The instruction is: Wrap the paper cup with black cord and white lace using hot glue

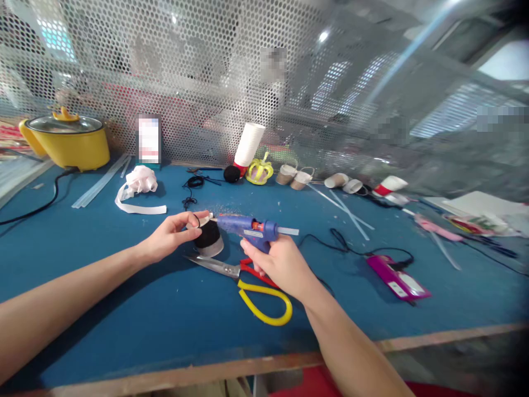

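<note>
My right hand (278, 262) grips a blue hot glue gun (237, 225), its nozzle pointing left and a clear glue stick (288, 231) poking out of its back. The nozzle tip is at the upper rim of a small paper cup (211, 251) wound with black cord (208, 236). With fingers and thumb pinched, my left hand (176, 234) holds the black cord at the cup's top edge. The cup stands on the blue table. Large scissors (264, 320) with red and yellow handles lie just in front of the cup, partly under my right hand.
At the left stand a yellow electric pot (78, 146), glue sticks (101, 182) and a white ribbon bundle (141, 181). A phone (149, 140) leans at the back, near a yellow crown-shaped piece (260, 172) and small paper buckets (286, 173). A purple power strip (397, 278) lies right.
</note>
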A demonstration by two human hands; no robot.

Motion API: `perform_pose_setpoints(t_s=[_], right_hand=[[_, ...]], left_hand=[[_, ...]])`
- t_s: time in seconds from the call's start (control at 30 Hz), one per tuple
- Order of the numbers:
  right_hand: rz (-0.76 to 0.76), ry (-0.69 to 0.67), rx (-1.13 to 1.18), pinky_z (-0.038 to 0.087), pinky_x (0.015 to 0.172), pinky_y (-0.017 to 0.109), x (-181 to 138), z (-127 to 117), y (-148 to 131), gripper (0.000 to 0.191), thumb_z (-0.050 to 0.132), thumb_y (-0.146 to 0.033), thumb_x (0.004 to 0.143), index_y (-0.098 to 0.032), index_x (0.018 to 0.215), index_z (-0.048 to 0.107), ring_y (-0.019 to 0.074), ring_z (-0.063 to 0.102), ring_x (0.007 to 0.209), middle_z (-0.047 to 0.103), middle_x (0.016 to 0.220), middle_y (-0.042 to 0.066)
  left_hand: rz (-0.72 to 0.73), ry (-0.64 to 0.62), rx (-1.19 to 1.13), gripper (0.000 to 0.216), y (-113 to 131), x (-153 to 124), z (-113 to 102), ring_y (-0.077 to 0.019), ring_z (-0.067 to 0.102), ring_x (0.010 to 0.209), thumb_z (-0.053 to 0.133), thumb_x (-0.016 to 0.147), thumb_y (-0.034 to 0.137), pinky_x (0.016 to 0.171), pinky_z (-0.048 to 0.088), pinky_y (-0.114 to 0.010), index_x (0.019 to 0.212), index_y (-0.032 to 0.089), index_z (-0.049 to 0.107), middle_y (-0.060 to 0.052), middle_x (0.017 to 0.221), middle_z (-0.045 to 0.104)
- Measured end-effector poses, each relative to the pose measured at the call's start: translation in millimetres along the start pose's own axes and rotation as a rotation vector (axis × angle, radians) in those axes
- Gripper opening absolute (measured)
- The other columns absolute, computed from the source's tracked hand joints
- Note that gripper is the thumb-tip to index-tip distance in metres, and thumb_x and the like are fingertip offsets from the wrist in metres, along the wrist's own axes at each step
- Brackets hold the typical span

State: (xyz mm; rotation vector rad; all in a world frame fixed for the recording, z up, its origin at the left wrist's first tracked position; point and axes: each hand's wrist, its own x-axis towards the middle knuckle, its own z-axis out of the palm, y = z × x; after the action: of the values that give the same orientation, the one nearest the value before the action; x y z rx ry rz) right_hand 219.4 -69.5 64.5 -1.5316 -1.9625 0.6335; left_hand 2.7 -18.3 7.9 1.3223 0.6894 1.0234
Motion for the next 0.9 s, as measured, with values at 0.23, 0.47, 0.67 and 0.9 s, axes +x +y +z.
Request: perform_pose_setpoints(t_s=[0.23, 0.47, 0.67, 0.9], right_hand=[[0.002, 0.009, -0.006, 0.043, 0.041, 0.021, 4, 0, 2, 0.019, 0.05, -0.028, 0.078, -0.018, 0.061, 0.051, 0.0106, 0.05, 0.033, 0.051, 0.039, -0.004], [-0.018, 0.023, -0.019, 0.043, 0.042, 0.021, 7, 1, 7, 0.021, 0.05, -0.028, 0.078, -0.018, 0.059, 0.051, 0.0106, 0.05, 0.033, 0.05, 0.038, -0.004], [-0.017, 0.011, 0.0, 0.043, 0.042, 0.022, 7, 2, 9, 0.02, 0.05, -0.029, 0.078, -0.019, 0.06, 0.051, 0.0106, 0.05, 0.033, 0.05, 0.038, -0.005], [-0.013, 0.005, 0.006, 0.041, 0.039, 0.022, 2, 2, 4, 0.021, 0.051, -0.03, 0.078, -0.019, 0.061, 0.051, 0.0101, 0.047, 0.031, 0.05, 0.037, -0.005]], left_hand=[[-0.01, 0.002, -0.033, 0.021, -2, 0, -2, -0.0304, 0.038, 0.126, 0.069, 0.068, 0.028, 0.102, 0.022, -0.045, 0.067, 0.016, 0.052, -0.012, 0.127, 0.055], [-0.014, 0.001, -0.044, 0.02, -4, 1, -4, -0.0299, 0.039, 0.126, 0.069, 0.069, 0.027, 0.102, 0.023, -0.044, 0.067, 0.016, 0.053, -0.012, 0.128, 0.053], [-0.01, -0.002, -0.044, 0.019, -4, 1, -4, -0.0283, 0.04, 0.125, 0.069, 0.07, 0.027, 0.103, 0.022, -0.044, 0.067, 0.017, 0.053, -0.011, 0.128, 0.054], [-0.004, -0.012, -0.019, 0.017, -3, 1, -3, -0.0288, 0.039, 0.126, 0.068, 0.071, 0.026, 0.103, 0.023, -0.045, 0.068, 0.017, 0.054, -0.011, 0.13, 0.052]])
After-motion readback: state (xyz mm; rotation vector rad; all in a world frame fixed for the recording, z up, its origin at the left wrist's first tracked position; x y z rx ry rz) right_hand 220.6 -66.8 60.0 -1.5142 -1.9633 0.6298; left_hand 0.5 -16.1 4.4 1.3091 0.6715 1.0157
